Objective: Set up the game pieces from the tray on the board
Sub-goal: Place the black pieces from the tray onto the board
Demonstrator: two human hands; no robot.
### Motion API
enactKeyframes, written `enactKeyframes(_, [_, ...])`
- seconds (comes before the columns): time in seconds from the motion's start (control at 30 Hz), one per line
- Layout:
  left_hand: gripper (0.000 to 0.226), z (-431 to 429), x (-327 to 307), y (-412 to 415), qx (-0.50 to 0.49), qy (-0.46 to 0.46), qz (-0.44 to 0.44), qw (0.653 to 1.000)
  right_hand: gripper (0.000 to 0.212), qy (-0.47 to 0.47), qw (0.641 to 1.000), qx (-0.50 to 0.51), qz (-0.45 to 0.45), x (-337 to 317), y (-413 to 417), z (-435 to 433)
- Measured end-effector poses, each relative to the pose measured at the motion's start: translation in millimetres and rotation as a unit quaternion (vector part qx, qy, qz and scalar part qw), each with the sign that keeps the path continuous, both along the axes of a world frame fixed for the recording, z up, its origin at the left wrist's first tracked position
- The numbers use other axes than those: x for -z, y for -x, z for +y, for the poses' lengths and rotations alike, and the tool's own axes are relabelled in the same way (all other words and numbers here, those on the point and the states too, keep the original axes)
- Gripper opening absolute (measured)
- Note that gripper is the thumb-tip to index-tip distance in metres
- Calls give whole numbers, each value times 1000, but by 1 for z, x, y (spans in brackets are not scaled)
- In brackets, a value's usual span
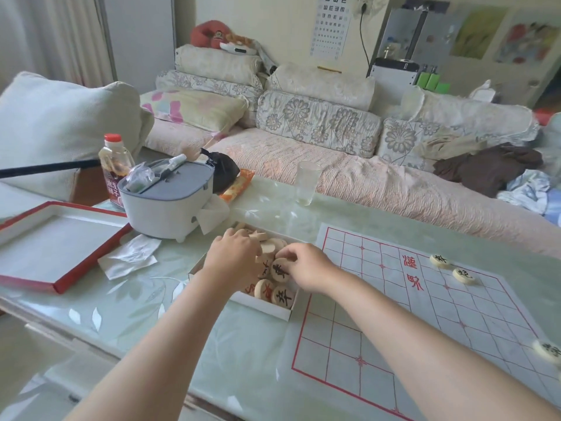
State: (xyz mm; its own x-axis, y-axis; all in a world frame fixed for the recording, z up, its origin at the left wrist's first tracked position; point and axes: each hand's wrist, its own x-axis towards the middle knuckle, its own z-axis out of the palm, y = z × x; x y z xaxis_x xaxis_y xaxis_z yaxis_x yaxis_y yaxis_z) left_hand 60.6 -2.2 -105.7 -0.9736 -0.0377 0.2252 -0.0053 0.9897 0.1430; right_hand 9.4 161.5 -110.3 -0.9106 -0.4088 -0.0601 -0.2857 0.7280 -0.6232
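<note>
A white tray on the glass table holds several round wooden game pieces with black or red characters. Both hands reach into it. My left hand lies over the pieces at the tray's far left, fingers bent down among them; what it holds is hidden. My right hand pinches a black-character piece in the tray's middle. The paper board with red grid lines lies right of the tray. Two black-character pieces sit on its far side, and a third piece sits at the right frame edge.
A red-rimmed box lid lies at the left. A grey-white appliance, a sauce bottle, tissues and a black bag crowd the table's far left. An empty glass stands near the far edge. A sofa is behind.
</note>
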Motion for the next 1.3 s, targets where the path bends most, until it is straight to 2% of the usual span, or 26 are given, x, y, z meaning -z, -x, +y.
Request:
enactKeyframes(0.23, [21,24,2,6,40,0,-13,999,15,119,988,65,-80,-10,-5,42])
enactKeyframes(0.4, [24,50,-7,11,21,-118,29,992,17,156,978,92,-103,-16,-15,89])
enactKeyframes(0.53, [26,94,-11,9,53,-225,18,973,18,130,980,125,-86,-11,-20,133])
enactKeyframes(0.67, [26,140,3,7,115,-247,-57,961,14,39,988,134,-72,-4,-29,176])
enactKeyframes(0.77, [27,170,9,4,151,-269,-119,944,27,-34,986,142,-77,5,-34,206])
enactKeyframes(0.83, [29,185,12,4,157,-271,-143,939,35,-67,983,152,-78,10,-39,222])
enactKeyframes(1.03, [36,205,24,6,174,-219,-154,948,27,-90,985,137,-54,13,-48,236])
enactKeyframes(1.2, [36,208,22,8,206,-165,-172,949,48,-120,989,79,-36,9,-53,235])
enactKeyframes(1.3, [52,206,22,7,217,-134,-194,947,49,-124,990,61,-18,9,-54,236])
